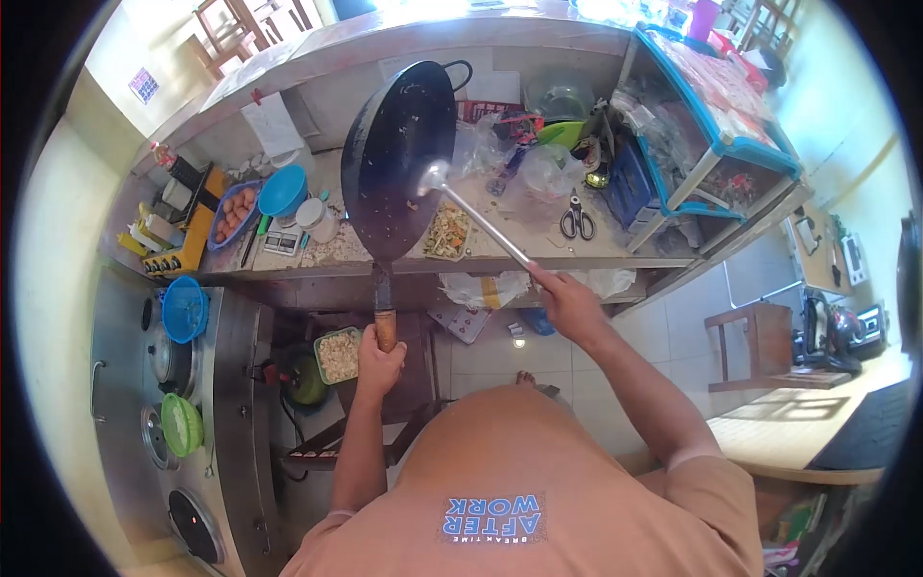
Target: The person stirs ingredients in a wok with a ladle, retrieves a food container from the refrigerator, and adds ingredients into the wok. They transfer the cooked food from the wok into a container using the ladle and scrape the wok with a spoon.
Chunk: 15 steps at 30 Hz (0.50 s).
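My left hand [382, 363] is closed round the wooden handle of a black wok [399, 144], which is tilted steeply on its side above the counter. Small food scraps cling to its inner wall. In my right hand [573, 306] is the long handle of a metal spatula [486, 226], its head at the wok's lower right inside. Just below the wok's rim sits a clear container of mixed food [448, 232], holding what look like noodles or rice with vegetables. Part of that container's left side is close behind the wok.
Scissors [577, 219], plastic bags [550, 171] and a blue-edged rack [716, 144] stand to the right. On the left are a blue basket of eggs [234, 213], a blue bowl [283, 190] and a steel stove [216, 423]. A green-rimmed tub [337, 355] sits below.
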Available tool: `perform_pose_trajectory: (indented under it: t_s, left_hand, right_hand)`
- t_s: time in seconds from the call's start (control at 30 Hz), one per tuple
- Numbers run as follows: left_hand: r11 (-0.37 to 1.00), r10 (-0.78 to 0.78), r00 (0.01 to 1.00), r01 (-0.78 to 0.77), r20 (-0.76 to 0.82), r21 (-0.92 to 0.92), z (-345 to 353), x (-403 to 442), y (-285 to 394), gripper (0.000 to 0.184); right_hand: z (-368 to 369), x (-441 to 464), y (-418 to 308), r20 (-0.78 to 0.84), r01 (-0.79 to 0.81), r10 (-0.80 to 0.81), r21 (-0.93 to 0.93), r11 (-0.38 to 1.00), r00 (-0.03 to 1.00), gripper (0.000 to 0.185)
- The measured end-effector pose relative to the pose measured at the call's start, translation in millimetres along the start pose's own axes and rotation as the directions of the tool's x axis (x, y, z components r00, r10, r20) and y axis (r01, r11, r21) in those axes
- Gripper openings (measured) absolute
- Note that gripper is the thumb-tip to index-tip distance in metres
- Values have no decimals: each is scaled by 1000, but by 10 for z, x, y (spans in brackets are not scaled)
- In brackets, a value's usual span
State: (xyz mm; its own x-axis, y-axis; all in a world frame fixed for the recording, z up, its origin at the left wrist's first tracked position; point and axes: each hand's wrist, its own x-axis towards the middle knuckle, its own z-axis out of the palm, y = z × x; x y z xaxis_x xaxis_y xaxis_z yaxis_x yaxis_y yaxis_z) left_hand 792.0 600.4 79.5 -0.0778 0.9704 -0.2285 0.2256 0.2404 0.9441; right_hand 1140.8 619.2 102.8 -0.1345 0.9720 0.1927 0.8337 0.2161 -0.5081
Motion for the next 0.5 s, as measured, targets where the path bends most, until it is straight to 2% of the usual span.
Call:
perform_pose_trajectory:
  t_s: [0.03, 0.13, 0.23, 0.33, 0.43, 0.5]
  left_hand:
    - [1000, 16, 1000, -16, 6, -10, 6, 13, -29, 29]
    - [998, 48, 999, -47, 18, -50, -17, 53, -97, 30]
    - [997, 39, 999, -39, 5, -72, -48, 33, -89, 30]
    - [999, 33, 999, -34, -14, -35, -88, 19, -139, 30]
    - [997, 31, 999, -30, 9, -77, -55, 28, -92, 31]
    - [995, -14, 1000, 16, 16, -99, -33, 5, 2, 31]
  right_hand:
    - [9, 41, -86, -14, 7, -6, 18, 1000, 1000, 55]
    - [198, 38, 84, 49, 55, -50, -117, 992, 998, 55]
    - [-49, -166, 393, 172, -25, 63, -212, 977, 983, 55]
    - [-156, -258, 467, 109, -40, 62, -194, 980, 992, 55]
    - [28, -77, 240, -48, 49, -49, -10, 999, 998, 55]
    - [140, 7, 52, -41, 64, -62, 33, 997, 997, 55]
